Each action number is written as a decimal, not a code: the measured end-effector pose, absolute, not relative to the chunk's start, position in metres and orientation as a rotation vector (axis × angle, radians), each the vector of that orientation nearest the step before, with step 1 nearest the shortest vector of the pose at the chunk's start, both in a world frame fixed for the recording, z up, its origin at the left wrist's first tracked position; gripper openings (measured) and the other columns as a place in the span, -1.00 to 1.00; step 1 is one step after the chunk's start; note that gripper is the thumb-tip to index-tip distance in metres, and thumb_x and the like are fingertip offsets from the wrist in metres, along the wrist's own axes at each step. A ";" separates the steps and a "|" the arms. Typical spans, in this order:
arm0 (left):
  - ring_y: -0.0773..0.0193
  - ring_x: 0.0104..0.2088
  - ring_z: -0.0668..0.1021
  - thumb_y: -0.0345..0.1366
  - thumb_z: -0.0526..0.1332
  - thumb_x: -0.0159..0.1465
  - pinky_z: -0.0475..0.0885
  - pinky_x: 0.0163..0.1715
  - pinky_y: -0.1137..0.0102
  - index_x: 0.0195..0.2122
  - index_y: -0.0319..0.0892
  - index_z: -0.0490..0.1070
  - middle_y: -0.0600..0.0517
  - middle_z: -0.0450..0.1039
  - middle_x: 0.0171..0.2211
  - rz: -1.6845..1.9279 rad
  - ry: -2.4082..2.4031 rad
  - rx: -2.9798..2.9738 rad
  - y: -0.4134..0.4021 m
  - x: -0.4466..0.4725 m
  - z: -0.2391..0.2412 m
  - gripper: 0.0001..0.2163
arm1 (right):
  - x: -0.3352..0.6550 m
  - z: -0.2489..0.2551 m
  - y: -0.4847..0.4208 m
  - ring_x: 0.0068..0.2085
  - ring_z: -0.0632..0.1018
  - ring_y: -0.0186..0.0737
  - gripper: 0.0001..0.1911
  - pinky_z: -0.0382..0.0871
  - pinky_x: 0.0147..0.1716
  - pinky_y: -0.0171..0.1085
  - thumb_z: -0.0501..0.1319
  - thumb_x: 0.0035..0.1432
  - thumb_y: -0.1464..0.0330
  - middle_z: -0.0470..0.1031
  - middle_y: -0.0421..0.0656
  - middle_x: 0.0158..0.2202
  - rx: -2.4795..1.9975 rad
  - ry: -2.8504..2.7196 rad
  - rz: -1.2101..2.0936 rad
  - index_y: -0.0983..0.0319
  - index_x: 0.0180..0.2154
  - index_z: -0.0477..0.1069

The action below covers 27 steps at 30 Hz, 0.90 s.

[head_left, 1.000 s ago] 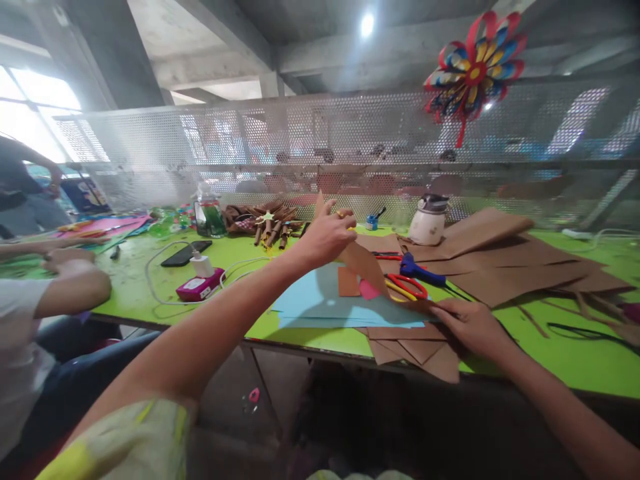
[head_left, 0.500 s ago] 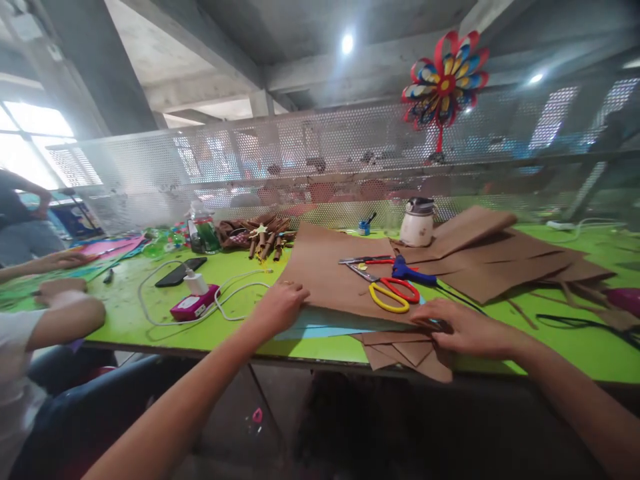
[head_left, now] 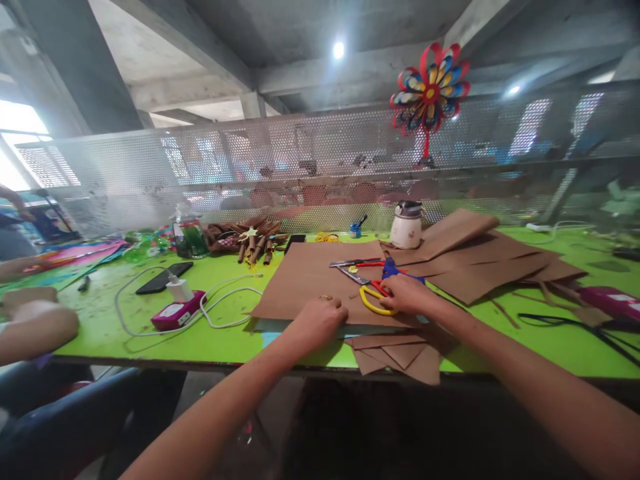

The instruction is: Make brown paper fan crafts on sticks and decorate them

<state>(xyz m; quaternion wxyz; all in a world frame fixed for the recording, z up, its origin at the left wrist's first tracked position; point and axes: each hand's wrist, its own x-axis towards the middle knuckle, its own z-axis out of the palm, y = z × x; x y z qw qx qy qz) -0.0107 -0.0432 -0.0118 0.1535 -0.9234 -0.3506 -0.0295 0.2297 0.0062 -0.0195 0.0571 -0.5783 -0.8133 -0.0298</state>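
Note:
My left hand [head_left: 323, 321] has its fingers curled at the near edge of a large brown paper sheet [head_left: 295, 280]. My right hand [head_left: 407, 295] is closed over the handles of a pair of scissors [head_left: 373, 303] lying on that sheet; a yellow loop shows, and the fingers partly cover the red one. A red-bodied tool with a metal blade [head_left: 345, 263] lies beside the scissors. Just beyond my right fingers is a blue glue gun [head_left: 391, 267]. Pale blue paper [head_left: 273, 339] shows under the sheet, and brown scraps [head_left: 395, 353] overhang the table edge.
More brown paper [head_left: 470, 260] is stacked to the right, near a cream bottle [head_left: 406, 230]. Leftward lie a purple power strip [head_left: 177, 312] with a white cable, a phone [head_left: 165, 277] and brown paper rolls [head_left: 255, 247]. Another person's arm [head_left: 40, 327] rests at far left.
My right hand has moved from the sheet's near right corner up onto the scissors. My left hand has shifted right along the near edge, and the sheet now lies flatter.

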 end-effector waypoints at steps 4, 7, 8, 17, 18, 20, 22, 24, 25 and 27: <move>0.16 -0.31 0.45 -0.42 0.05 0.21 0.35 -0.32 0.32 -0.32 -0.21 0.43 -0.11 0.39 -0.38 -0.087 -1.012 -2.665 -0.038 -0.010 -0.018 -0.84 | 0.227 -0.025 0.014 -0.29 0.51 -0.14 -0.83 0.16 -0.44 -0.34 0.18 -0.02 0.35 0.52 -0.05 -0.31 -1.738 -2.475 -0.079 0.23 -0.31 0.42; 0.17 -0.31 0.44 -0.45 0.03 0.21 0.36 -0.31 0.32 -0.29 -0.21 0.43 -0.11 0.38 -0.36 -0.119 -1.031 -2.667 -0.039 -0.011 -0.020 -0.82 | 0.226 -0.027 0.018 -0.30 0.51 -0.16 -0.77 0.15 -0.45 -0.35 0.18 -0.05 0.40 0.53 -0.07 -0.31 -1.731 -2.462 -0.063 0.22 -0.26 0.41; 0.18 -0.31 0.44 -0.46 0.03 0.20 0.36 -0.30 0.32 -0.29 -0.21 0.42 -0.10 0.38 -0.35 -0.125 -1.035 -2.668 -0.040 -0.011 -0.020 -0.81 | 0.226 -0.027 0.018 -0.31 0.51 -0.17 -0.74 0.15 -0.45 -0.35 0.19 -0.05 0.40 0.53 -0.07 -0.30 -1.726 -2.454 -0.059 0.22 -0.23 0.41; 0.18 -0.32 0.42 -0.47 0.00 0.21 0.36 -0.30 0.30 -0.30 -0.21 0.40 -0.10 0.37 -0.32 -0.185 -1.060 -2.679 -0.046 -0.011 -0.022 -0.81 | 0.236 -0.020 0.015 -0.34 0.49 -0.25 -0.75 0.14 -0.45 -0.36 0.06 0.12 0.25 0.54 -0.13 -0.35 -1.729 -2.325 -0.100 0.19 -0.33 0.48; 0.18 -0.32 0.42 -0.48 0.00 0.21 0.36 -0.30 0.30 -0.30 -0.21 0.40 -0.10 0.37 -0.31 -0.197 -1.070 -2.677 -0.046 -0.011 -0.023 -0.80 | 0.242 -0.016 0.020 -0.33 0.49 -0.24 -0.69 0.15 -0.44 -0.36 0.02 0.15 0.23 0.55 -0.12 -0.34 -1.757 -2.275 -0.115 0.20 -0.32 0.49; 0.19 -0.31 0.42 -0.48 -0.01 0.21 0.36 -0.28 0.30 -0.29 -0.21 0.40 -0.10 0.36 -0.30 -0.221 -1.091 -2.677 -0.046 -0.011 -0.025 -0.80 | 0.256 -0.008 0.034 -0.29 0.48 -0.22 -0.61 0.16 -0.41 -0.35 -0.05 0.19 0.23 0.54 -0.07 -0.29 -1.816 -2.195 -0.146 0.25 -0.30 0.50; 0.19 -0.29 0.42 -0.48 0.00 0.21 0.36 -0.26 0.30 -0.28 -0.21 0.39 -0.11 0.36 -0.28 -0.238 -1.105 -2.680 -0.046 -0.011 -0.026 -0.81 | 0.269 -0.003 0.048 -0.31 0.47 -0.22 -0.64 0.16 -0.42 -0.35 -0.01 0.15 0.25 0.55 -0.06 -0.31 -1.842 -2.223 -0.127 0.29 -0.33 0.51; 0.19 -0.28 0.41 -0.48 0.01 0.21 0.36 -0.24 0.30 -0.28 -0.21 0.39 -0.12 0.36 -0.27 -0.248 -1.115 -2.687 -0.045 -0.011 -0.028 -0.81 | 0.278 -0.002 0.060 -0.39 0.46 -0.26 -0.73 0.15 -0.46 -0.38 0.09 0.05 0.29 0.54 -0.12 -0.41 -1.841 -2.315 -0.065 0.29 -0.41 0.51; 0.19 -0.27 0.41 -0.48 0.01 0.21 0.36 -0.24 0.30 -0.27 -0.21 0.39 -0.12 0.36 -0.27 -0.251 -1.121 -2.690 -0.045 -0.011 -0.029 -0.81 | 0.281 -0.004 0.064 -0.42 0.44 -0.28 -0.77 0.14 -0.48 -0.39 0.13 -0.01 0.31 0.53 -0.14 -0.45 -1.836 -2.364 -0.034 0.29 -0.44 0.51; 0.19 -0.27 0.41 -0.48 0.01 0.21 0.36 -0.24 0.29 -0.28 -0.21 0.38 -0.11 0.36 -0.27 -0.256 -1.136 -2.690 -0.044 -0.011 -0.030 -0.82 | 0.285 -0.008 0.070 -0.44 0.43 -0.29 -0.82 0.13 -0.48 -0.39 0.17 -0.07 0.36 0.51 -0.16 -0.49 -1.832 -2.436 0.012 0.30 -0.45 0.50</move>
